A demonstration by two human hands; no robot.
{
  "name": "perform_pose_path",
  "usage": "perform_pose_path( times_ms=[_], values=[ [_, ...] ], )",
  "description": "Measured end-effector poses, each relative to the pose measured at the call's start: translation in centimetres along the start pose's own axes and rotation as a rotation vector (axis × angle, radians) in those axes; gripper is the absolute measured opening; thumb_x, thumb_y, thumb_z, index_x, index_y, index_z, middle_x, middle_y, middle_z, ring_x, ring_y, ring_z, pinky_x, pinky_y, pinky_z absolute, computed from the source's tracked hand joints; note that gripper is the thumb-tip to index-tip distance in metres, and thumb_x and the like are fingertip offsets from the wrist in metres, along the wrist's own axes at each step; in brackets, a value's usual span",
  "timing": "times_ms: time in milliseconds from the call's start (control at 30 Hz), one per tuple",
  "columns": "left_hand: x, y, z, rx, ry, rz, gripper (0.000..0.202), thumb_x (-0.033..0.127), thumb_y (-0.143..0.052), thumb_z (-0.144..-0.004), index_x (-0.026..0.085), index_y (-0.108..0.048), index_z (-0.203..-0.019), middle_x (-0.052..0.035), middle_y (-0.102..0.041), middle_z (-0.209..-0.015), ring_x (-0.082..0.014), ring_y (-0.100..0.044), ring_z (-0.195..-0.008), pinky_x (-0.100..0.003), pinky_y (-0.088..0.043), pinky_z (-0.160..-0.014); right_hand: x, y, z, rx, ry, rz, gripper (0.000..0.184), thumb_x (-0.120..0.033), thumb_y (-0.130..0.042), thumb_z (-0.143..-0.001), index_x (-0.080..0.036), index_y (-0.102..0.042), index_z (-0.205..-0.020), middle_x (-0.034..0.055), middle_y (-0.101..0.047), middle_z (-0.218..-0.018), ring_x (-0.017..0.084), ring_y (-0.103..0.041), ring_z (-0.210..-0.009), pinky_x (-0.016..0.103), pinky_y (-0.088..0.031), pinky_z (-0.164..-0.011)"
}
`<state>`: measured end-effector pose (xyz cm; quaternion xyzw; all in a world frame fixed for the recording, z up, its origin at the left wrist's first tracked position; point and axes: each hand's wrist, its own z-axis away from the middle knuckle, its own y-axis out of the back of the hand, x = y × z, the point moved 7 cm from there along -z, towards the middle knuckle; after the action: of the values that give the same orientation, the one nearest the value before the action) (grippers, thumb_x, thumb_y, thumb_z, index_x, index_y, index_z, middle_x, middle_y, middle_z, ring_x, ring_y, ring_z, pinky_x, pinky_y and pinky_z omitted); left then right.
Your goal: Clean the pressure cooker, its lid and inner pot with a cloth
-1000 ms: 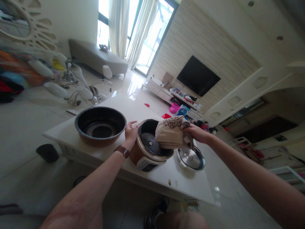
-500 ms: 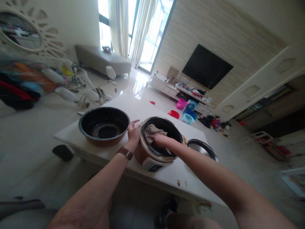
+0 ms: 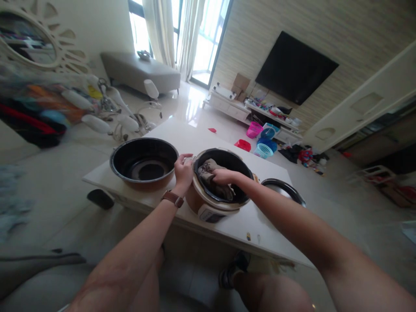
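A brown and cream electric pressure cooker (image 3: 196,198) stands with its top off near the table's front edge. My left hand (image 3: 183,174) grips its left side by the rim, partly hidden against the body. Inside the black cavity, my right hand (image 3: 225,177) is closed on a patterned beige cloth (image 3: 208,168), which lies against the inner wall. To the left sits a wide cooking pot (image 3: 144,184), black inside and brown outside. The round lid (image 3: 284,189) rests right of the cooker, partly behind my right forearm.
The white table (image 3: 201,138) carries all of these. Two small items, one a yellow-and-black piece (image 3: 248,236), lie near its front edge. Beyond are colored baskets (image 3: 263,150), a low TV cabinet (image 3: 227,106) and a grey bench (image 3: 143,71).
My right hand and the cloth have shifted slightly within the cooker, showing more of the cloth's lower part. My left hand keeps its place on the cooker. The camera view has shifted.
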<state>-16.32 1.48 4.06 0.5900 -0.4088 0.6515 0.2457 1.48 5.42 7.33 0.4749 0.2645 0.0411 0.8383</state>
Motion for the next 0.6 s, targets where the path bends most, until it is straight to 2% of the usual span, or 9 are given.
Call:
perform_pose_path(
  times_ms=[67, 100, 233, 333, 433, 533, 567, 600],
  values=[
    [0.1, -0.1, -0.2, -0.043, -0.036, -0.053, 0.017, 0.023, -0.06, -0.078, 0.018, -0.073, -0.088, -0.0069, -0.073, -0.087, -0.0229, -0.068, -0.09, -0.032, -0.053, -0.083, 1.3, 1.2, 1.9, 0.057, -0.038, -0.232, 0.003, -0.017, -0.072, -0.074, -0.018, -0.075, -0.073, 0.0062, -0.075, -0.078, 0.027, -0.07, -0.082, 0.038, -0.056, -0.09],
    [0.1, -0.2, -0.3, -0.055, -0.047, -0.068, 0.016, 0.023, -0.06, -0.078, 0.018, -0.073, -0.087, -0.0071, -0.073, -0.087, -0.023, -0.068, -0.089, -0.032, -0.052, -0.083, 2.0, 2.0, 3.1, 0.131, -0.046, -0.355, 0.005, -0.018, -0.07, -0.075, -0.019, -0.075, -0.073, 0.0052, -0.076, -0.079, 0.026, -0.07, -0.082, 0.038, -0.057, -0.089],
    [0.5, 0.1, -0.5, -0.065, -0.049, -0.095, 0.023, 0.023, -0.061, -0.079, 0.018, -0.071, -0.1, -0.006, -0.072, -0.09, -0.0215, -0.068, -0.086, -0.031, -0.052, -0.083, 4.1, 5.6, 9.3, 0.489, -0.088, -0.733, 0.014, -0.021, -0.063, -0.075, -0.021, -0.075, -0.083, 0.0023, -0.076, -0.082, 0.024, -0.069, -0.081, 0.04, -0.059, -0.088],
    [1.7, 0.4, -0.5, -0.081, -0.028, -0.23, 0.026, 0.019, -0.061, -0.08, 0.02, -0.067, -0.105, -0.0062, -0.072, -0.091, -0.0239, -0.069, -0.091, -0.036, -0.053, -0.089, 4.2, 7.6, 14.1, 0.641, -0.125, -1.044, 0.017, -0.021, -0.062, -0.076, -0.022, -0.071, -0.09, 0.0012, -0.075, -0.078, 0.023, -0.07, -0.076, 0.04, -0.061, -0.082],
    [5.0, 0.5, 0.1, -0.044, -0.078, -0.407, 0.033, 0.013, -0.064, -0.074, 0.021, -0.065, -0.106, -0.0116, -0.074, -0.106, -0.0298, -0.069, -0.111, -0.043, -0.049, -0.105, 3.0, 9.0, 18.7, 0.682, -0.125, -1.276, 0.015, -0.025, -0.065, -0.079, -0.022, -0.068, -0.093, 0.0022, -0.073, -0.075, 0.024, -0.07, -0.072, 0.041, -0.063, -0.077],
    [9.4, -0.7, 2.4, 0.008, -0.192, -0.364, 0.028, 0.014, -0.063, -0.074, 0.019, -0.065, -0.102, -0.0163, -0.073, -0.122, -0.0315, -0.064, -0.126, -0.045, -0.044, -0.116, 1.3, 9.7, 22.5, 0.618, -0.083, -1.386, 0.016, -0.029, -0.066, -0.081, -0.021, -0.069, -0.094, 0.004, -0.073, -0.072, 0.026, -0.072, -0.074, 0.042, -0.064, -0.078],
    [10.6, -1.7, 3.5, -0.033, -0.191, -0.282, 0.024, 0.018, -0.061, -0.077, 0.019, -0.066, -0.101, -0.0161, -0.074, -0.121, -0.0308, -0.066, -0.125, -0.045, -0.045, -0.115, 1.0, 10.0, 23.8, 0.633, -0.04, -1.385, 0.017, -0.029, -0.066, -0.08, -0.021, -0.07, -0.094, 0.0041, -0.073, -0.072, 0.026, -0.073, -0.076, 0.043, -0.064, -0.08],
    [11.2, -2.9, 4.8, -0.126, -0.138, -0.175, 0.02, 0.023, -0.06, -0.081, 0.018, -0.067, -0.099, -0.015, -0.076, -0.115, -0.0297, -0.069, -0.119, -0.044, -0.048, -0.112, 0.7, 10.5, 25.0, 0.674, 0.012, -1.37, 0.018, -0.029, -0.066, -0.08, -0.02, -0.071, -0.095, 0.0039, -0.073, -0.072, 0.026, -0.073, -0.077, 0.043, -0.064, -0.081]
  ],
)
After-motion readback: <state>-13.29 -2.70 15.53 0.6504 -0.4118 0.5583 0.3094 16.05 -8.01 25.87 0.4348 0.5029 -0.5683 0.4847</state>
